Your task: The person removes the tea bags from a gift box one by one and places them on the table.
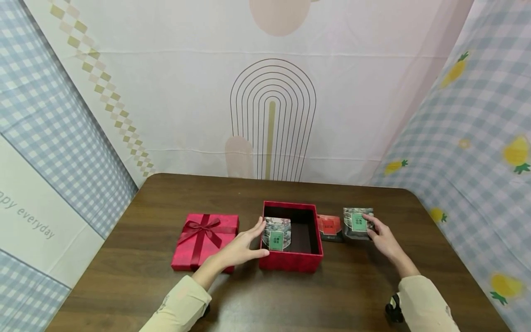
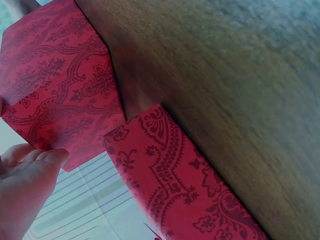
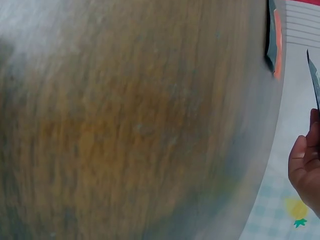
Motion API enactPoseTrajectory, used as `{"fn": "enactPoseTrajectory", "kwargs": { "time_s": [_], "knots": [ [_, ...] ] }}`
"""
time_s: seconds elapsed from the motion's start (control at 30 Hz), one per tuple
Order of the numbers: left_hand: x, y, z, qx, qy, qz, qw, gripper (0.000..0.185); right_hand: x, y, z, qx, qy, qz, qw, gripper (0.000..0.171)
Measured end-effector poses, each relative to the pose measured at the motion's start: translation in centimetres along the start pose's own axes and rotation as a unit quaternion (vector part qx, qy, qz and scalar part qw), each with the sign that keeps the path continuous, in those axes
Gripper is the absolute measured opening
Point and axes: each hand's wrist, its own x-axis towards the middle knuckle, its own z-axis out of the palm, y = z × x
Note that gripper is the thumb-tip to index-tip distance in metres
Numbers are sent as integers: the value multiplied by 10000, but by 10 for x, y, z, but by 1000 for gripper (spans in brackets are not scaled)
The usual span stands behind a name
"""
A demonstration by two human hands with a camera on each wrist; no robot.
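Observation:
An open red box [image 1: 290, 265] stands mid-table. My left hand [image 1: 263, 238] pinches a grey tea packet with a green label [image 1: 277, 234], held upright against the box's left inner side. The left wrist view shows that hand [image 2: 25, 185] beside the box's patterned wall [image 2: 60, 80]. Right of the box lies a red-label packet [image 1: 329, 227]. Beyond it, my right hand [image 1: 368, 225] grips a second green-label packet [image 1: 356, 223] by its right edge. The right wrist view catches the right hand [image 3: 305, 170] and the thin edges of the red-label packet [image 3: 274, 45] and the second green-label packet [image 3: 315, 80].
The box's red lid [image 1: 205, 240] with a ribbon bow lies left of the box; its side wall [image 2: 175, 185] fills the lower left wrist view. The brown wooden table [image 1: 265, 295] is bare in front. Patterned cloth walls enclose the back and both sides.

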Motion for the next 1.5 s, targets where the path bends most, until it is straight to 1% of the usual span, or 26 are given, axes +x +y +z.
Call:
{"fn": "enactPoseTrajectory", "kwargs": {
  "time_s": [0.03,0.13,0.3,0.37,0.4,0.5,0.6,0.67,0.8,0.9,1.0,1.2,1.37,1.5],
  "knots": [
    [1,0,0,-84,-17,-85,9999,81,0,1,-1,-22,-12,27,10000,43],
    [2,-2,1,-31,-69,-212,9997,79,1,4,-2,-59,-31,46,10000,43],
    [2,-1,0,-18,-91,-251,9996,79,1,7,-3,-82,-113,6,9999,44],
    [1,0,0,-46,-91,-254,9996,80,1,11,-4,-70,-133,-50,9999,44],
    [1,0,0,-51,-97,-265,9996,80,1,15,-3,-8,-60,-154,9999,43],
    [1,0,0,-53,-123,-301,9995,80,1,21,-4,-83,-85,-135,9998,42],
    [1,0,0,-30,-134,-306,9994,80,1,22,-4,-308,-152,98,9994,42],
    [1,0,0,-48,-128,-300,9995,80,2,19,-3,-581,-308,332,9973,43],
    [1,0,0,-81,-140,-303,9994,80,4,19,-1,-933,-456,556,9930,41],
    [1,1,-1,-63,-164,-302,9994,80,5,22,0,-1020,-511,649,9913,41],
    [1,1,-1,-32,-158,-296,9994,79,7,24,1,-983,-542,740,9909,42],
    [1,0,-1,-21,-155,-310,9994,79,10,24,2,-1056,-426,764,9905,42],
    [1,0,-1,-6,-172,-309,9994,79,13,29,4,-1470,-142,537,9876,41],
    [1,1,-1,-52,-150,-287,9995,79,13,31,8,-1807,46,338,9829,42]
  ]
}}
